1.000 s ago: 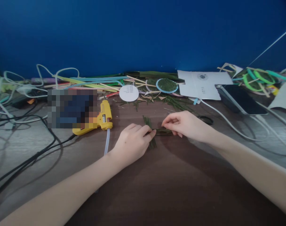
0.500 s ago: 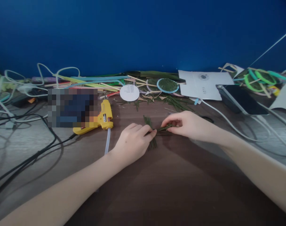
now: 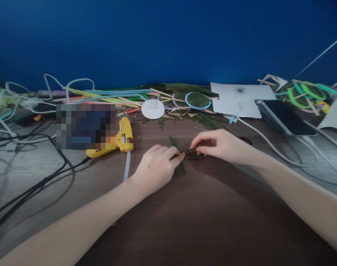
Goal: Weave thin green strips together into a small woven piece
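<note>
A small bundle of thin green stems (image 3: 180,170) lies on the brown table, crossed by more strands that run to the right. My left hand (image 3: 160,164) is closed over the bundle's middle, thumb and forefinger pinching it where the strands cross. Close by on the right, my right hand (image 3: 217,146) pinches the loose green strands (image 3: 191,150) between thumb and fingertips. The strands' far ends are hidden in that hand. Left of my left hand lies a yellow hot glue gun (image 3: 125,136), a clear glue stick (image 3: 126,168) hanging out of its back.
Along the blue wall lie pipe cleaners and sticks (image 3: 121,96), a white round card (image 3: 153,109), a blue-rimmed green disc (image 3: 197,100) and a white paper piece (image 3: 237,98). A phone (image 3: 290,118) leans at right. Black cables (image 3: 50,173) run at left; white cables cross the right side.
My right hand has shifted very slightly, and the strands it pinches now angle a little differently. My left hand stays in place on the bundle.
</note>
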`<state>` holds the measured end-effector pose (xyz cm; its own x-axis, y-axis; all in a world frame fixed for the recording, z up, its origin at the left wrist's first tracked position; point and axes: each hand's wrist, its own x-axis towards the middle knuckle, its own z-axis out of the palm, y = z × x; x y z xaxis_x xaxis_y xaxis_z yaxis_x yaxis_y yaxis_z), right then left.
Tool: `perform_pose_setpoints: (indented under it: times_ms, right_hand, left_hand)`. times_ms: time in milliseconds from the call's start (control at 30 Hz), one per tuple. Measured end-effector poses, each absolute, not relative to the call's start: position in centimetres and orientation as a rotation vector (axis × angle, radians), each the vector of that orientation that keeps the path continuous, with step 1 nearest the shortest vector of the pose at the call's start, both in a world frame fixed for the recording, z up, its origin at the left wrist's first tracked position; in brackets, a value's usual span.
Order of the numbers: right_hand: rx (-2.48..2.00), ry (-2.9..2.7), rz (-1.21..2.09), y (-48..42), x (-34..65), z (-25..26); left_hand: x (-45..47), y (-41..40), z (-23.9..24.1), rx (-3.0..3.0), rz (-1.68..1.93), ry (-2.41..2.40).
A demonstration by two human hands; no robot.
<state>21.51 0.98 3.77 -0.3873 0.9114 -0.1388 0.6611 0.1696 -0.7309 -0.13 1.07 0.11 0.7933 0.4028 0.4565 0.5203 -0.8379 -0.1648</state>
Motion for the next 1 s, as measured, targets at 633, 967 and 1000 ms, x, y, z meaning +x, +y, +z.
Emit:
perform_pose_setpoints:
  times_ms: [633,967,1000]
  right_hand:
    - [-1.488,-1.846,1.029,1.2,21.1,2.8]
    - [-1.486,-1.764,0.936,0.9,20.3,2.6]
    - [-1.482,-1.750,0.942,0.9,20.3,2.6]
  left_hand:
    - [-0.1,1.0,0.3,-2.704,-0.578,-0.718]
    - [-0.1,0.9,0.6,-2.742,-0.591,-0.705]
    - [-0.1,0.9,0.6,-2.749,-0.577,-0.707]
